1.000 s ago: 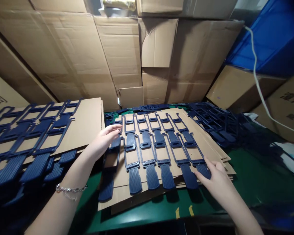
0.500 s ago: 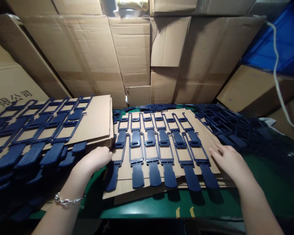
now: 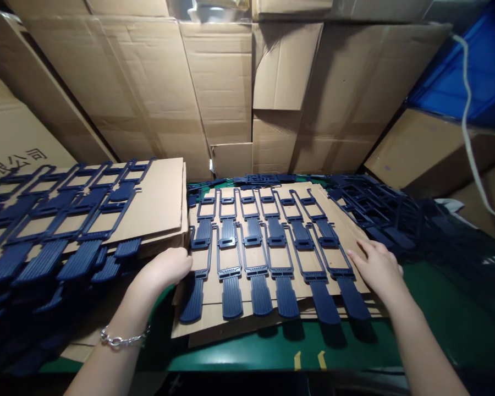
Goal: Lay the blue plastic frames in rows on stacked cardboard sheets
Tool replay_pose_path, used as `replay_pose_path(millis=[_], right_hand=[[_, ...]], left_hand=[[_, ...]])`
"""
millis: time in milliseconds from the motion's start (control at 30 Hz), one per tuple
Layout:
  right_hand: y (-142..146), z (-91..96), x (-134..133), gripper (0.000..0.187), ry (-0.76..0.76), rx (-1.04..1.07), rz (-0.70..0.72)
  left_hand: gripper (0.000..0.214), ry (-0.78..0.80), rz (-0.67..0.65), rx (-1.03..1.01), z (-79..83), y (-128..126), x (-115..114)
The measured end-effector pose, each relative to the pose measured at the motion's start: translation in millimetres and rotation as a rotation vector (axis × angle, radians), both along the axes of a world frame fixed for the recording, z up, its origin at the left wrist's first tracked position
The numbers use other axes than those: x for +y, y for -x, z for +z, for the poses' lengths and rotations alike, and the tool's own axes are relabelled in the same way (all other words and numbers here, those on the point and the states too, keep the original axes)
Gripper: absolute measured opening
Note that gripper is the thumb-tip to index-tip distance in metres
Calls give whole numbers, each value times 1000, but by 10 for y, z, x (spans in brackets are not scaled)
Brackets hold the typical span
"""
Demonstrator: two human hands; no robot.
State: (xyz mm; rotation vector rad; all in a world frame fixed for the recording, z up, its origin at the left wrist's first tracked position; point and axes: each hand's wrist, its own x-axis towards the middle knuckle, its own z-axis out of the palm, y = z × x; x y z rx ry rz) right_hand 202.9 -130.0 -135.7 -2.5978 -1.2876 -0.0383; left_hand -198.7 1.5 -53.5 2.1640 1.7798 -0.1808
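Note:
Two rows of dark blue plastic frames with ribbed flat tabs (image 3: 231,297) lie on a cardboard sheet (image 3: 303,206) in front of me. The front tabs stick out past the near part of the sheet. At the left edge, my left hand (image 3: 171,267) is closed, beside the leftmost plastic frame (image 3: 200,258); its fingertips are hidden, so what it grips cannot be made out. Over the right edge of the sheet, my right hand (image 3: 377,269) is open, thumb and forefinger apart, close to the rightmost plastic frame (image 3: 340,261).
On the left, more blue frames lie on a raised stack of cardboard (image 3: 165,192). A tangled heap of blue frames (image 3: 379,206) covers the back right of the green table (image 3: 231,355). Cardboard boxes (image 3: 218,82) wall off the back. A white cable (image 3: 466,110) hangs at right.
My right hand has shifted slightly left, further over the sheet's edge. My left hand has edged right, nearer the leftmost frame. The frames on the sheet keep their arrangement.

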Motion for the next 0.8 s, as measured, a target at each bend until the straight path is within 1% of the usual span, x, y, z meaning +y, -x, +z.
replay_pose_path(millis=[100, 200, 333, 433, 567, 667, 800], right_hand=[[42, -33, 16, 46, -13, 31, 66], [1, -110, 19, 45, -10, 95, 75], [-108, -214, -2, 49, -89, 142, 107], [-149, -245, -14, 50, -156, 168, 129], [-151, -211, -18, 49, -227, 191, 113], [-188, -174, -27, 51, -243, 202, 86], [-324, -181, -58, 50, -243, 263, 50]], left_hand=[[30, 76, 6, 76, -21, -17, 11], [22, 51, 17, 134, -40, -24, 33], [19, 64, -4, 163, -32, -25, 56], [21, 65, -27, 151, -20, -20, 66], [24, 54, -22, 125, -15, -7, 82], [27, 59, 15, 94, -8, -18, 88], [26, 67, 43, -8, -22, -73, 90]])
